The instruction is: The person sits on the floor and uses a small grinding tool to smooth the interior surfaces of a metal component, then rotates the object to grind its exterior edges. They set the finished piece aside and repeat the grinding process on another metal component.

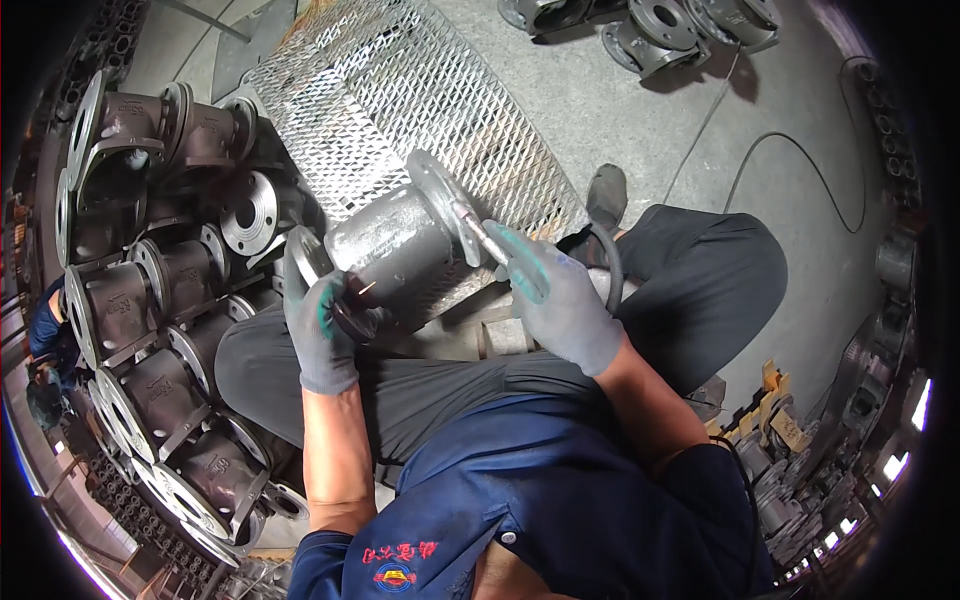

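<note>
Metal mesh [470, 100], grey concrete floor [650, 130].
Your left hand [322, 335] grips a flanged casting [390, 240]; your right hand [565, 305] grasps a slim tool [487, 240]. Stacked castings [160, 388] line your left side.

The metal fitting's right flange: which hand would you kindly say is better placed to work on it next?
Probably the right hand: it holds a slim tool whose tip appears at the right flange, while the left hand grips the left flange.

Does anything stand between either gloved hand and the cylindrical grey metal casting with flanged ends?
Nothing visible separates the left hand from the cylindrical grey metal casting: it grips the left flange. Between the right hand and the right flange is only the pale, rodlike tool it holds.
</note>
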The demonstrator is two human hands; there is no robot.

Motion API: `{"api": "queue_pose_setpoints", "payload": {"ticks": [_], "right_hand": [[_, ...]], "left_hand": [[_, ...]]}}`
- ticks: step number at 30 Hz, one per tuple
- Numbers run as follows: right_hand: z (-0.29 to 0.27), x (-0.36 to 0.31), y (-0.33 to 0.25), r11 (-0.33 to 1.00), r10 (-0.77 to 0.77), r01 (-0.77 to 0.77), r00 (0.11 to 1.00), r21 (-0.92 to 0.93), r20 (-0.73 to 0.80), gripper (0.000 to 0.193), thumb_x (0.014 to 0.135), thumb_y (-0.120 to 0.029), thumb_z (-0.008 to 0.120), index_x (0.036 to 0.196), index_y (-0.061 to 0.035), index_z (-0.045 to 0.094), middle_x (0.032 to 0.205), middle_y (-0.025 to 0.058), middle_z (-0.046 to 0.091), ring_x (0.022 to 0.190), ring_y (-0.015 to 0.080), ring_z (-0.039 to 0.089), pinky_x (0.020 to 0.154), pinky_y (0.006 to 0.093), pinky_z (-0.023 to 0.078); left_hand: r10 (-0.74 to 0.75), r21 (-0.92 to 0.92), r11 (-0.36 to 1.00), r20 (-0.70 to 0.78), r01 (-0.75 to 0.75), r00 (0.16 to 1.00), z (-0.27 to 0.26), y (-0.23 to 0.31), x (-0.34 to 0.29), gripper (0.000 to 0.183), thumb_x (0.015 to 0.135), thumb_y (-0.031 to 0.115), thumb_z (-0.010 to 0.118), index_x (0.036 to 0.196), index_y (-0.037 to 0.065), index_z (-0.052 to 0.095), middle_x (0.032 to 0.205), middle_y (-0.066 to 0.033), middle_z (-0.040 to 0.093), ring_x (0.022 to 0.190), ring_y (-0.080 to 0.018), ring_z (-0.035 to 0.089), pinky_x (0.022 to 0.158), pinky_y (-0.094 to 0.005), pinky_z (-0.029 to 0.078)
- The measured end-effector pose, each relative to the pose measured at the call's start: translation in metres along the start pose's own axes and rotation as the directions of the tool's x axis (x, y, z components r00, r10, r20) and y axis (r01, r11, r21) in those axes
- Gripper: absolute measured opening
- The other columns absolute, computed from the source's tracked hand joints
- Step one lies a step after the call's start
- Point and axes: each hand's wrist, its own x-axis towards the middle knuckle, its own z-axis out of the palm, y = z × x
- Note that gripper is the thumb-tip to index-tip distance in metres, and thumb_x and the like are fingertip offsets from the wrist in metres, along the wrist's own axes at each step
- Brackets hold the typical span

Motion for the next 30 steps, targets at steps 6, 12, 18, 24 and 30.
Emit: {"api": "queue_pose_setpoints", "payload": {"ticks": [6,12,18,24,30], "right_hand": [[0.008,0.005,-0.036,0.932,0.291,-0.206,0.916,-0.299,0.277,0.07,0.101,-0.004,0.063,0.167,-0.0209,0.046,0.123,0.0257,0.067,0.112,0.0453,0.07,0.098,0.0493,0.057],[0.023,0.004,-0.037,0.904,0.316,-0.215,0.918,-0.37,0.241,0.068,0.099,-0.005,0.064,0.164,-0.0146,0.047,0.11,0.0246,0.065,0.101,0.0453,0.068,0.089,0.0534,0.055],[0.026,0.011,-0.055,0.836,0.08,0.032,0.98,-0.547,0.18,0.06,0.095,-0.005,0.067,0.153,-0.0023,0.053,0.107,0.0245,0.066,0.087,0.0423,0.072,0.074,0.0512,0.059],[0.036,0.029,-0.072,0.72,0.159,0.04,0.962,-0.693,0.221,0.044,0.101,-0.006,0.059,0.144,-0.0015,0.059,0.108,0.0262,0.07,0.094,0.0448,0.073,0.081,0.0527,0.059],[0.047,0.058,-0.085,0.61,0.298,0.004,0.926,-0.792,0.233,0.035,0.105,-0.009,0.053,0.138,-0.0019,0.06,0.116,0.0282,0.073,0.106,0.0479,0.074,0.091,0.0559,0.06]], "left_hand": [[0.336,0.501,0.782,0.162,-0.37,0.928,-0.083,-0.065,0.01,0.059,0.093,-0.001,0.06,0.151,-0.005,0.051,0.081,-0.008,0.066,0.077,-0.0185,0.068,0.08,-0.0324,0.061],[0.419,0.452,0.775,0.154,-0.441,0.895,-0.06,-0.058,0.003,0.053,0.083,-0.009,0.07,0.135,-0.014,0.062,0.109,-0.0152,0.069,0.087,-0.0197,0.069,0.094,-0.0332,0.059],[0.411,0.67,0.485,0.392,-0.562,0.823,-0.075,-0.056,0.004,0.069,0.089,-0.007,0.063,0.156,-0.012,0.045,0.131,-0.0193,0.063,0.085,-0.0189,0.067,0.083,-0.0323,0.06],[0.017,0.002,1.0,0.107,-0.017,0.994,-0.05,-0.033,-0.009,0.087,0.096,-0.001,0.053,0.175,-0.001,0.016,0.082,-0.0116,0.065,0.06,-0.0176,0.06,0.055,-0.0315,0.054],[-0.089,-0.111,0.989,0.083,0.097,0.993,-0.041,-0.015,-0.015,0.097,0.094,-0.004,0.056,0.178,0.005,0.009,0.077,-0.0105,0.065,0.057,-0.0177,0.061,0.051,-0.0302,0.051]]}}
